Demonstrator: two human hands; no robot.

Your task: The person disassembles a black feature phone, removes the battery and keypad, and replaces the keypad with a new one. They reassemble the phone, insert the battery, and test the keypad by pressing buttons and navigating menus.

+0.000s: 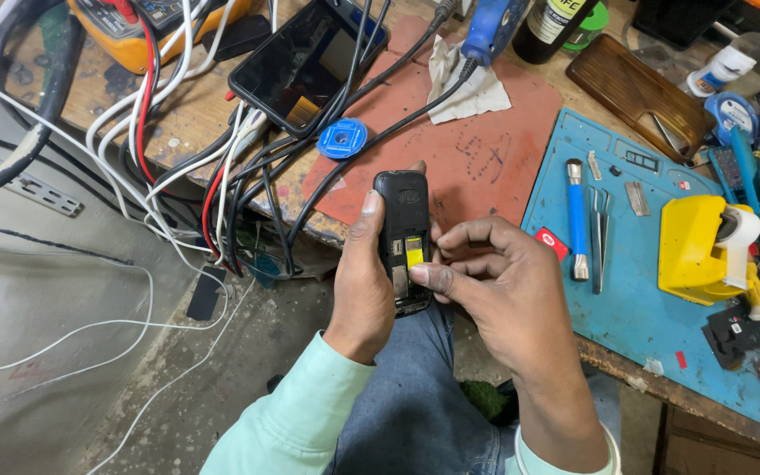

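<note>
A: Left hand (pixel 361 290)?

B: Wrapped round a small black phone (pixel 403 239), back cover off, held upright over the lap just off the worktop (pixel 195 114) edge. Thumb runs up the phone's left side, the other fingers are hidden behind it. Closed grip.

A: Right hand (pixel 494 290)?

B: Fingers (pixel 450 239) curled in, thumb tip pressing on the open back of the phone beside a yellow sticker (pixel 414 255) in the battery bay. Not gripping anything separate that I can see, just touching the phone.

A: Around it?

B: Red mat (pixel 485 149) right behind the phone, with a blue round tape roll (pixel 342 138) at its left edge and a crumpled white cloth (pixel 464 84) on top. Blue mat (pixel 626 299) to the right holds a blue screwdriver (pixel 577 218), tweezers (pixel 599 237) just beside it, and a yellow tape dispenser (pixel 705 246). A bigger black phone (pixel 305 62) lies screen-up at the back among a tangle of black, white and red cables (pixel 222 176). Yellow multimeter (pixel 147 26) at top left.

A: Clothing?

B: Pale green sleeves, blue jeans.
</note>
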